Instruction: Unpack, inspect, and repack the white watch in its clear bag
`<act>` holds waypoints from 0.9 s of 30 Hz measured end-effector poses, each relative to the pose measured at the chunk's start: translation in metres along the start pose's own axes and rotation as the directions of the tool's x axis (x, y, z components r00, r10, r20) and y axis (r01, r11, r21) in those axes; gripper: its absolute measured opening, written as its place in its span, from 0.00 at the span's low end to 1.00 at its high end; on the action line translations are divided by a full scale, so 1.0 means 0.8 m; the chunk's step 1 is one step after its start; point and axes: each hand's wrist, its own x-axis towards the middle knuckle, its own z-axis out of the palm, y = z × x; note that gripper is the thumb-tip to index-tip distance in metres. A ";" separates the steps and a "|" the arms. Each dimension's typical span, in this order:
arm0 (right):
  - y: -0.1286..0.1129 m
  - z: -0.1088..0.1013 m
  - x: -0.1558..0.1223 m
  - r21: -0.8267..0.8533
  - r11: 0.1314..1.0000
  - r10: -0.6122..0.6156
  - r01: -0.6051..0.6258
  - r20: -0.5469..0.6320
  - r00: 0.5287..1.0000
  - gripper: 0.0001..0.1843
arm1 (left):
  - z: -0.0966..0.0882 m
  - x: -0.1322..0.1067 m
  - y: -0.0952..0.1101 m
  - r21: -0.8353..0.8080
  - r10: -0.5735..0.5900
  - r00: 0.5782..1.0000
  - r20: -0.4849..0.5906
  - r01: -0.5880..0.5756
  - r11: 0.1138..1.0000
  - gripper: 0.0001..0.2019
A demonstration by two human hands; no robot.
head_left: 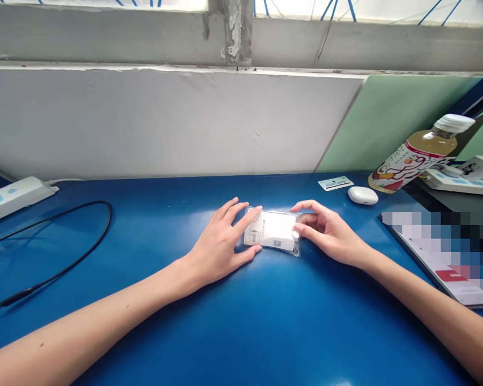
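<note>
A small clear plastic packet with a white printed label (271, 231) lies flat on the blue table (241, 321). My left hand (221, 241) rests at the packet's left end, fingers spread, thumb and forefinger touching its edge. My right hand (326, 230) grips the packet's right end, thumb pressed on its corner and fingers curled over the top edge.
A black cable (64, 252) curves across the left of the table beside a white power strip (12, 198). At the right stand a tilted drink bottle (418, 155), a white oval case (363, 195), a small card (335, 183) and a printed sheet (446, 257).
</note>
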 end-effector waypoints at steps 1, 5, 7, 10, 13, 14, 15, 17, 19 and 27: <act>0.000 0.000 0.000 -0.015 1.000 -0.005 0.005 0.004 1.000 0.16 | 0.001 0.000 -0.001 0.017 0.000 1.000 0.008 0.000 1.000 0.33; 0.000 0.003 0.000 -0.145 0.988 -0.054 0.050 -0.026 0.998 0.15 | 0.002 0.000 -0.002 0.031 -0.005 1.000 0.022 0.004 1.000 0.33; 0.000 0.005 0.001 -0.248 0.965 -0.108 0.087 -0.073 0.991 0.16 | 0.001 0.003 -0.003 0.014 -0.022 0.999 0.042 0.021 1.000 0.32; 0.001 0.005 0.001 -0.436 0.888 -0.215 0.143 -0.120 0.969 0.17 | -0.004 0.006 -0.001 -0.020 -0.059 0.992 0.108 0.062 0.998 0.32; -0.001 -0.001 -0.002 -0.580 0.778 -0.311 0.243 -0.018 0.950 0.20 | -0.007 0.007 0.003 -0.024 -0.081 0.985 0.153 0.085 0.996 0.32; -0.002 -0.004 -0.003 -0.601 0.747 -0.326 0.286 0.045 0.944 0.21 | -0.008 0.007 0.005 -0.021 -0.084 0.984 0.156 0.089 0.996 0.32; -0.003 -0.007 -0.004 -0.610 0.722 -0.332 0.326 0.108 0.937 0.23 | -0.008 0.007 0.006 -0.019 -0.086 0.984 0.157 0.090 0.996 0.32; -0.003 -0.012 -0.005 -0.606 0.706 -0.321 0.367 0.188 0.928 0.26 | -0.007 0.006 0.007 -0.023 -0.086 0.984 0.156 0.091 0.996 0.32; -0.002 -0.014 -0.005 -0.585 0.730 -0.298 0.354 0.193 0.935 0.27 | -0.006 0.006 0.007 -0.030 -0.082 0.985 0.152 0.088 0.996 0.32; -0.001 -0.009 -0.004 -0.536 0.804 -0.214 0.257 0.142 0.966 0.31 | -0.005 0.004 0.004 -0.015 -0.040 0.988 0.151 0.043 0.999 0.32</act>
